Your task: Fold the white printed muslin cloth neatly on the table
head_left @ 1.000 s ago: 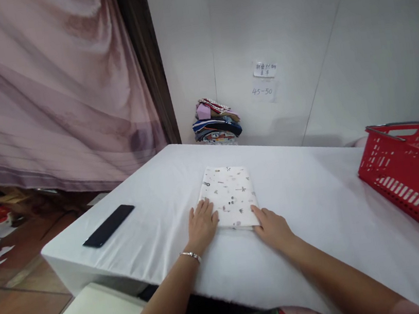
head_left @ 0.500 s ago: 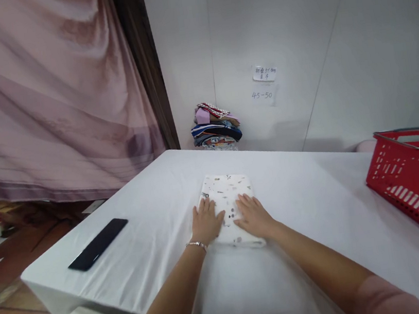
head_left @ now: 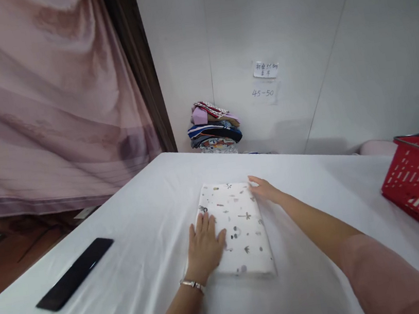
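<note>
A folded white cloth [head_left: 241,246] with small grey and brown prints lies flat in a neat rectangle on the white-covered table [head_left: 151,269]. My left hand [head_left: 205,246], with a bracelet at the wrist, rests open on the cloth's left side, fingers spread and palm down. At the far right corner of the cloth, my right hand [head_left: 265,189] touches its edge from outside. Its visible fingers are stretched out and apart; the others are partly hidden behind the hand.
To the left lies a long black flat object [head_left: 76,274]. A red plastic basket [head_left: 415,175] with a metal handle stands at the right. Behind the table's far edge is a stack of folded fabrics [head_left: 215,127], near a wall with paper notes [head_left: 264,92]. A pink curtain [head_left: 48,96] hangs at left.
My right hand has slid from the cloth's top to its far right corner. My left hand stays on the left side. The cloth looks flatter and straighter, and the view has shifted slightly.
</note>
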A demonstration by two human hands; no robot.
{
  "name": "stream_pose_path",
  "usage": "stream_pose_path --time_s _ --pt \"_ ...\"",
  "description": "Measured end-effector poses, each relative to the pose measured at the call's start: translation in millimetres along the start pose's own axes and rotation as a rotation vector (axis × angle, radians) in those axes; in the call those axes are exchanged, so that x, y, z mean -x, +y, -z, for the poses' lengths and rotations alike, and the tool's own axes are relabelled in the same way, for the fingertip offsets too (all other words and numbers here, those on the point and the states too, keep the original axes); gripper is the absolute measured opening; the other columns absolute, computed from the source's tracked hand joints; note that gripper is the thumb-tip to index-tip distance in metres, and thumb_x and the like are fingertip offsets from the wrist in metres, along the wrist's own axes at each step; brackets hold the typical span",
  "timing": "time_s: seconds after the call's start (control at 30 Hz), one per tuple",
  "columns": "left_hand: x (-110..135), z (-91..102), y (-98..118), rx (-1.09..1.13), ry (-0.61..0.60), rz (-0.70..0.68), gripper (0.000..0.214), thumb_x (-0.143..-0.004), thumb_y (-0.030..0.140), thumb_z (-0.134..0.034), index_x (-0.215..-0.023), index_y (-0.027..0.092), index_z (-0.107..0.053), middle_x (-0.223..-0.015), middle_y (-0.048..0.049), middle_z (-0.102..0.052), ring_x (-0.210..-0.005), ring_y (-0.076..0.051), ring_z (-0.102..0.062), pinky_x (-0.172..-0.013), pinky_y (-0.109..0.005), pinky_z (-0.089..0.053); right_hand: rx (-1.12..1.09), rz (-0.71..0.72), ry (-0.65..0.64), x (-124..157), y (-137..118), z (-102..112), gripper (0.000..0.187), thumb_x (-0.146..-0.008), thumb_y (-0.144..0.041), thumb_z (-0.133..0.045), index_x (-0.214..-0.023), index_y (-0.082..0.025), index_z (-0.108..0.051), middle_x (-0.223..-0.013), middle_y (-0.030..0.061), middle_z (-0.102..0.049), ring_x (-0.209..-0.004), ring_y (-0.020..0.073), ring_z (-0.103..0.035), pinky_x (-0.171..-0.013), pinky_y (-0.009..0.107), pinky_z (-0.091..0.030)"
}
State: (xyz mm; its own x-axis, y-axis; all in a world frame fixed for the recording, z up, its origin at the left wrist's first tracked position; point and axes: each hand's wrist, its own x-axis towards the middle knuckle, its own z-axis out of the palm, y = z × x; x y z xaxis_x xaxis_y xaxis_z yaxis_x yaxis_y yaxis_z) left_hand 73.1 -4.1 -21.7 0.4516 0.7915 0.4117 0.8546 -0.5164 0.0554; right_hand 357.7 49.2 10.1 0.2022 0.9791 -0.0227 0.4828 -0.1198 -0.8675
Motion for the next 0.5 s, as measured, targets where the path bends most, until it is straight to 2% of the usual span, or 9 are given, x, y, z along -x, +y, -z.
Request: stream_pose_path --time_s 0.07,0.17,0.33,0.5 --pt "0.8 -0.6 -0.2 -0.004 0.0 0.001 0.052 -0.088 0.043 -0.036 -0.129 0.013 -0.049 -0.138 -0.0124 -0.042 -0.132 -0.03 -0.03 -0.105 -0.051 -0.028 -0.082 -0.027 -0.138 -16.4 0.9 5.2 0.069 -0.07 -0.018 -0.059 -0.136 -0.019 -0.039 -0.136 0.0097 -0.046 -0.121 0.0214 -0.046 -0.102 0.035 -0.034" --pt "1.2 -2.2 -0.8 -0.013 -0.01 0.008 0.053 -0.088 0.044 -0.034 -0.129 0.013 -0.049 -0.139 -0.0119 -0.041 -0.133 -0.03 -0.03 -0.105 -0.05 -0.028 -0.119 -0.063 -0.291 -34.2 1.9 9.4 0.074 -0.062 -0.016 -0.065 -0.133 -0.018 -0.044 -0.125 0.0099 -0.056 -0.113 0.0225 -0.053 -0.1 0.035 -0.035" --pt "1.2 -3.2 -2.2 -0.022 -0.046 0.018 0.056 -0.088 0.047 -0.034 -0.13 0.013 -0.047 -0.14 -0.0111 -0.04 -0.132 -0.029 -0.03 -0.105 -0.05 -0.028 -0.055 -0.11 -0.348 -57.9 5.0 16.4 0.063 -0.058 -0.019 -0.072 -0.119 -0.018 -0.059 -0.114 0.0097 -0.062 -0.106 0.0234 -0.056 -0.097 0.035 -0.037" --pt "1.3 -2.3 -2.2 -0.031 -0.05 0.024 0.056 -0.087 0.048 -0.035 -0.131 0.014 -0.046 -0.141 -0.0105 -0.038 -0.133 -0.028 -0.028 -0.106 -0.048 -0.029 -0.039 -0.103 -0.361 -68.6 11.5 16.6 0.058 -0.057 -0.021 -0.073 -0.114 -0.02 -0.062 -0.111 0.0078 -0.062 -0.105 0.0226 -0.055 -0.092 0.033 -0.039"
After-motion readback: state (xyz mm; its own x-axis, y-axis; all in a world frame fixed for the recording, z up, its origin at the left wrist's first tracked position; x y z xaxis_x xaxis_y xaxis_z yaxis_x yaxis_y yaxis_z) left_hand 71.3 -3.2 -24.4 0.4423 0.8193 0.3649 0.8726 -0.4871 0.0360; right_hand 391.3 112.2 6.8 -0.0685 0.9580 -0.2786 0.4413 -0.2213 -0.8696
